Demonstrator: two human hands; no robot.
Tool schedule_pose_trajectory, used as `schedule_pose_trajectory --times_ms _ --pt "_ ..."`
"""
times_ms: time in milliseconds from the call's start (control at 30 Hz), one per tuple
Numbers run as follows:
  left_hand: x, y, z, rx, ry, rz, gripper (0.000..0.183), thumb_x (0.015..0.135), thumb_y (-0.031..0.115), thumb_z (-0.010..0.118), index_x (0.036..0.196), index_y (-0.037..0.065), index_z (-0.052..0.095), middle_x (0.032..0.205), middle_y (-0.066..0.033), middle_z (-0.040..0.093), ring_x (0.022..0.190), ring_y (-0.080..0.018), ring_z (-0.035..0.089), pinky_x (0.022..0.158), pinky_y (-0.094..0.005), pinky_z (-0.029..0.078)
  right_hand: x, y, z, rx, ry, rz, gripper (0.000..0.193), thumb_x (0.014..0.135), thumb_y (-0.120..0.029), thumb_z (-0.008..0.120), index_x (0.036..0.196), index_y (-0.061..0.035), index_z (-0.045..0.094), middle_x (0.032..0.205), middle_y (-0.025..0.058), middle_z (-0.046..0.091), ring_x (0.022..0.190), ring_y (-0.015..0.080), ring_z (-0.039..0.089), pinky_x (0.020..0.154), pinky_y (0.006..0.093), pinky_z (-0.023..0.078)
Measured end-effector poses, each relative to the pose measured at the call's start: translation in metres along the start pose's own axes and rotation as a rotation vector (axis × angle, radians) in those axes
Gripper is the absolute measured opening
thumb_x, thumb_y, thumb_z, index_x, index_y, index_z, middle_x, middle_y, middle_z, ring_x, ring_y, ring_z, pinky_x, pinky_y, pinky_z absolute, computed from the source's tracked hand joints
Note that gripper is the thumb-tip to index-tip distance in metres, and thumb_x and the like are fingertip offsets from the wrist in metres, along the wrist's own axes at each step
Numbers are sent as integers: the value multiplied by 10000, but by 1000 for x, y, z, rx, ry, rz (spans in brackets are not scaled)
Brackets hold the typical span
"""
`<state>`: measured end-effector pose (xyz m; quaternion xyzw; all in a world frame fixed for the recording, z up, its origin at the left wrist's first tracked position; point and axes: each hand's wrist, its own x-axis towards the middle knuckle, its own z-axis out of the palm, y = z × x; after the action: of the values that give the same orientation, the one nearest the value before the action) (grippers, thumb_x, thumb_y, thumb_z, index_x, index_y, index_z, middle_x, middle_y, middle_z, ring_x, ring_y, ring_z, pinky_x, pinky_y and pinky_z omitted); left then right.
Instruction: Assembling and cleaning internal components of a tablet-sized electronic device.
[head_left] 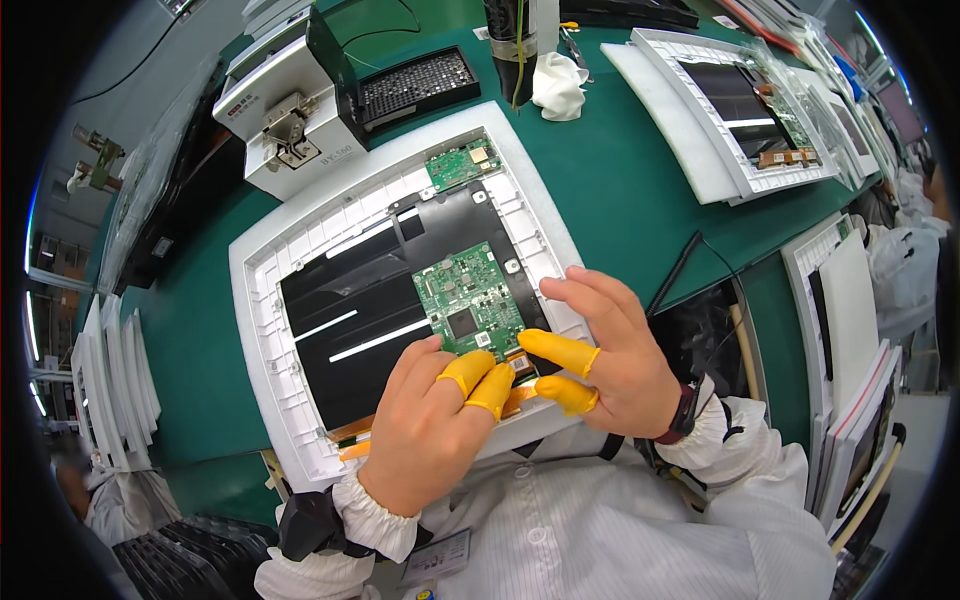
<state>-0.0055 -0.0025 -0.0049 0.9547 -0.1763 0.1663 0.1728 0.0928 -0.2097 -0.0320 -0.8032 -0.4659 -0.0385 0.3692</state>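
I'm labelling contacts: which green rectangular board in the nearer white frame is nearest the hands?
The larger board, with the dark square chip: left hand and right hand are at its near edge. The smaller board sits farther away.

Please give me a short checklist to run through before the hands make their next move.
1. Circuit board lying on the black panel: ok.
2. White frame resting on the foam pad: ok.
3. Yellow finger covers worn on left hand and right hand: ok.
4. Both hands at the board's near edge: ok.
5. Brown strip fully joined to the board: cannot tell, too small and partly hidden.
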Motion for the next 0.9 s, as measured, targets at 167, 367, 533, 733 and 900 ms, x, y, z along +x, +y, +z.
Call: schedule_pose_trajectory --times_ms 167,367,533,733,900 --pt "1 4 -7 -10 -40 -56 225 765 118 722 968 27 755 1036 -115 690 955 -259 625 1028 -497 458 0 3 1 21 -22 40 502 745 -224 810 1205 -53 703 1434 147 492 1343 367 420 1122 472 346" --pt "2 10 -9 153 -145 -98 288 789 131 711 1067 92 772 1092 -88 659 1023 -247 596 1100 -551 333 1 5 2 19 -35 24 514 754 -249 809 1212 -46 695 1435 158 487 1351 372 409 1122 471 341" --pt "5 14 -9 245 -146 -59 275 810 167 671 1055 87 766 1104 -93 665 1083 -260 580 1130 -570 273 0 4 3 5 -34 17 447 754 -236 806 1147 -40 725 1431 163 492 1349 381 409 1123 476 338" --pt "-4 -1 -23 121 -70 -249 247 821 135 690 1054 124 771 1081 -62 670 1095 -272 580 1138 -556 261 2 1 2 9 -30 36 435 758 -202 796 1158 -47 722 1419 166 497 1346 382 410 1130 476 329" --pt "-11 -5 -25 77 20 -322 219 748 136 799 966 117 784 1024 -20 681 1016 -240 600 1125 -525 282 2 -2 -2 -13 -35 -10 397 755 -183 798 1131 -69 738 1404 158 511 1342 373 416 1125 478 337"
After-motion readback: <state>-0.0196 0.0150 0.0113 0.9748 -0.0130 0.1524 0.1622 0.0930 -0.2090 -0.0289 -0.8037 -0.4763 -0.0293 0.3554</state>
